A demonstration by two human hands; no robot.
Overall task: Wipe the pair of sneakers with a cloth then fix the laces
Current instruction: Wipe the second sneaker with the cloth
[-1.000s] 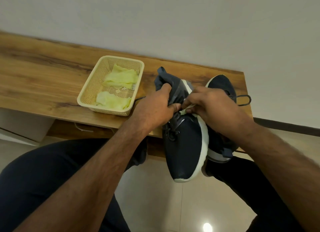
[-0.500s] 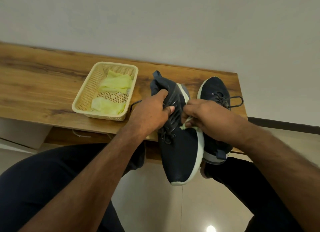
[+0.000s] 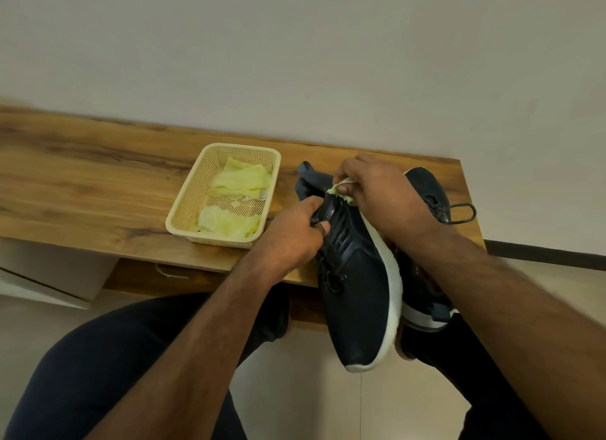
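- Wooden table (image 3: 82, 190) ran across the view from 9 o'clock to 3 o'clock, set against a pale wall (image 3: 295, 45).
- Person's legs in dark trousers (image 3: 98, 374) filled the 6–7 o'clock area, w/ light floor tiles (image 3: 295, 390) between the knees.
- Held sneaker (image 3: 357, 295), dark navy w/ a white sole, was tilted just right of centre: toe toward 6 o'clock and hanging past the table edge, heel toward 12 o'clock.
- Second sneaker (image 3: 426, 190) sat on the table at approx 3 o'clock of the held one, mostly hidden behind the right forearm; its dark lace loop (image 3: 462, 213) stuck out toward 3 o'clock.
- Cream plastic basket (image 3: 183, 210) stood on the table at 9 o'clock of the sneakers, near but apart, w/ pale yellow-green cloths (image 3: 239, 183) lying inside.
- Left hand (image 3: 292, 236) gripped the held sneaker at its lace area, fingers curled round the upper, thumb on top.
- Right hand (image 3: 370, 190) was at the shoe's collar, toward 12 o'clock, fingers bunched round a cloth.
- Cloth (image 3: 337, 190), yellow-green, showed only as a small wad under the right fingers, pressed on the shoe near the heel opening; prob. touching the tongue, but too hidden to be sure.
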